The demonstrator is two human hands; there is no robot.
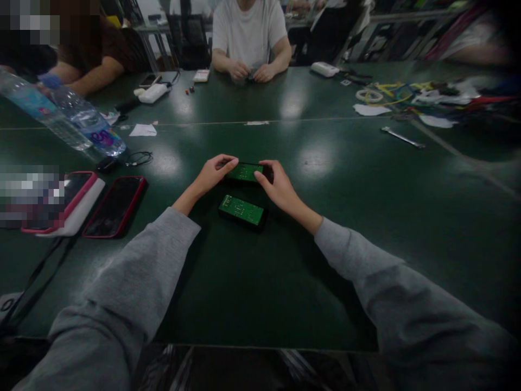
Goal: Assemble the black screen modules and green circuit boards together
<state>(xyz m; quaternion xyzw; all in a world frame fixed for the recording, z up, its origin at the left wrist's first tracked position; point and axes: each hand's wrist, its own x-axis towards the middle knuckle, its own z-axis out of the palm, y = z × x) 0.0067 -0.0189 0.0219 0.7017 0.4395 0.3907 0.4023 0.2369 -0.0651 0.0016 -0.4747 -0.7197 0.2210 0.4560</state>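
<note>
Both of my hands hold one small green circuit board (245, 172) in a black casing, just above the dark green table (285, 271). My left hand (211, 175) grips its left end with fingers curled over the top edge. My right hand (277, 183) grips its right end. A second green circuit board (242, 210) in a black casing lies flat on the table, just nearer to me than the held one and between my wrists. Grey sleeves cover both of my forearms.
Two phones lie at the left: one in a red case (116, 206), one in a pink case (77, 193). Two water bottles (87, 122) lie beyond them. A wrench (402, 137) and a pile of cables (427, 98) sit far right. Other people sit across the table.
</note>
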